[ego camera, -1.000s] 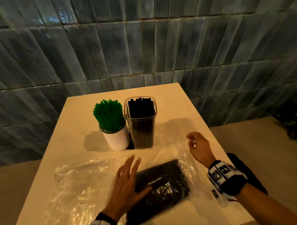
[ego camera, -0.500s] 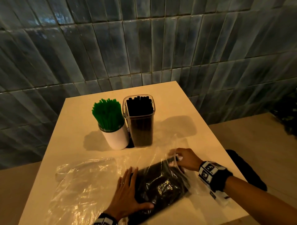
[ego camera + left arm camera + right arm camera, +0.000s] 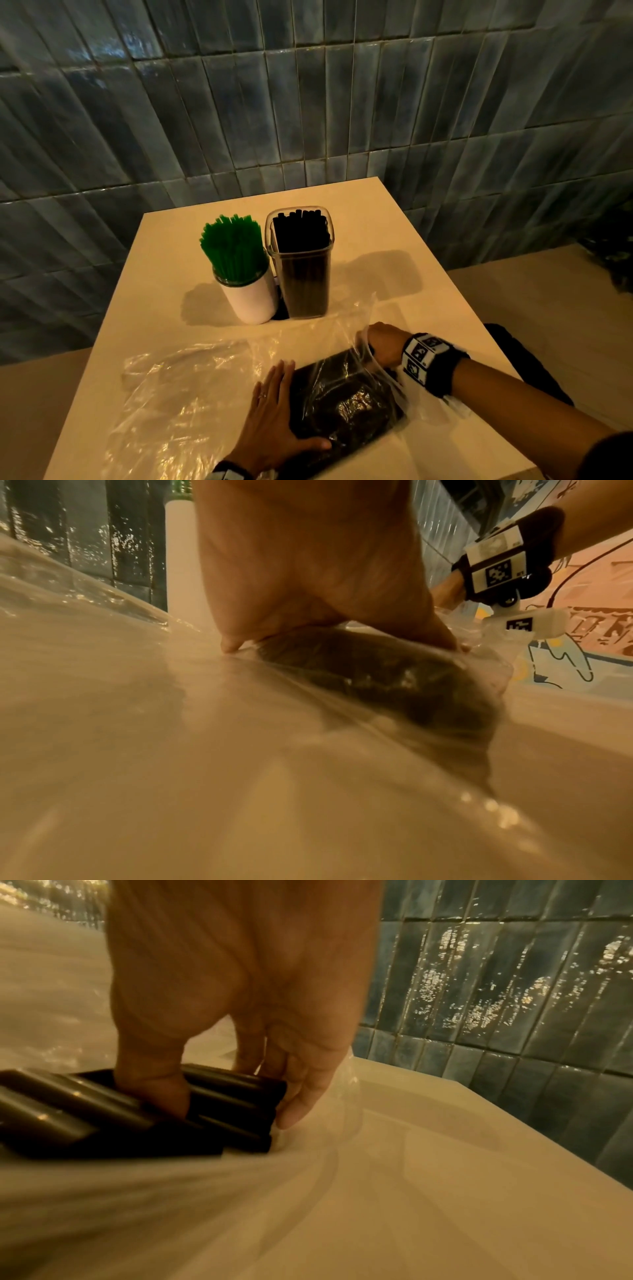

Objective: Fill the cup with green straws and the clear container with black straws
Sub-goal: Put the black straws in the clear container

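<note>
A white cup (image 3: 251, 301) holds green straws (image 3: 233, 245) at the table's middle. Right beside it, a clear container (image 3: 303, 274) stands packed with black straws (image 3: 301, 229). Nearer me lies a clear plastic bag (image 3: 342, 404) of loose black straws (image 3: 85, 1110). My left hand (image 3: 274, 407) lies flat on the bag's left end, fingers straight and thumb spread, and presses it to the table. My right hand (image 3: 375, 342) is inside the bag's open mouth. In the right wrist view its thumb (image 3: 154, 1093) and fingers (image 3: 298, 1104) grip the ends of a few black straws.
An empty clear bag (image 3: 178, 394) lies crumpled on the table's (image 3: 394, 246) left front. A dark tiled wall (image 3: 308, 102) rises right behind the table. A dark object (image 3: 507, 349) lies on the floor beyond the right edge.
My right hand dropped from above the table into the bag's mouth and took hold of black straws. The left hand stayed pressed on the bag.
</note>
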Available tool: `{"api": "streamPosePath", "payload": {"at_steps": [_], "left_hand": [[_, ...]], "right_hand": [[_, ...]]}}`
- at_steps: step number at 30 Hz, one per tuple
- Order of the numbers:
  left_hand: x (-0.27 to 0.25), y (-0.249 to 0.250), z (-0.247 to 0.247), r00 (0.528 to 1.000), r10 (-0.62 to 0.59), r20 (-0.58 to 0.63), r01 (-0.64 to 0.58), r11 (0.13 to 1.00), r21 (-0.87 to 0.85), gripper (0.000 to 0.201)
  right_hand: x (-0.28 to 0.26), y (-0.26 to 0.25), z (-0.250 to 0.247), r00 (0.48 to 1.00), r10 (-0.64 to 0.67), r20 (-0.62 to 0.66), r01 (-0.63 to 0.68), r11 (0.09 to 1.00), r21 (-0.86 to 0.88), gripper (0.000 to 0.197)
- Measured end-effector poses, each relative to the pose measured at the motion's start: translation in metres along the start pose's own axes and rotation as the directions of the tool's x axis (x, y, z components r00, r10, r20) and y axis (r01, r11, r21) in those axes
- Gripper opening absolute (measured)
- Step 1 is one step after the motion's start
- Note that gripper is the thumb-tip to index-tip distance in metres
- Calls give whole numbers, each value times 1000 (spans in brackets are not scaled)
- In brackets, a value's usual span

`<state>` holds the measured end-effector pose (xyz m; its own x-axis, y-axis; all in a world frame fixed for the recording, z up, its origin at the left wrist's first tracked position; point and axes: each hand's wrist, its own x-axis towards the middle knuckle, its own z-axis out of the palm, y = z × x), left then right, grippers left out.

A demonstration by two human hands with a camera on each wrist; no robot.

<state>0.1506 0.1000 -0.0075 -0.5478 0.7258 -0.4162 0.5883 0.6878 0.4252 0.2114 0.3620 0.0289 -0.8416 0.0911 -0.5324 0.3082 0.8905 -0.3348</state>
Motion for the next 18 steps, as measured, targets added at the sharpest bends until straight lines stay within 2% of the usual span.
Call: {"api": "streamPosePath", "payload": {"at_steps": [11,18], "left_hand": [[2,4,-7,996,-37,87,33,998,44,140],[6,7,-12,988,-66,142,55,995,80,143]], "right_hand": [[4,12,5,998,-16,-55,2,969,-248,33],[-23,48,-13,990,83,-116,-116,942,-315,26]]}}
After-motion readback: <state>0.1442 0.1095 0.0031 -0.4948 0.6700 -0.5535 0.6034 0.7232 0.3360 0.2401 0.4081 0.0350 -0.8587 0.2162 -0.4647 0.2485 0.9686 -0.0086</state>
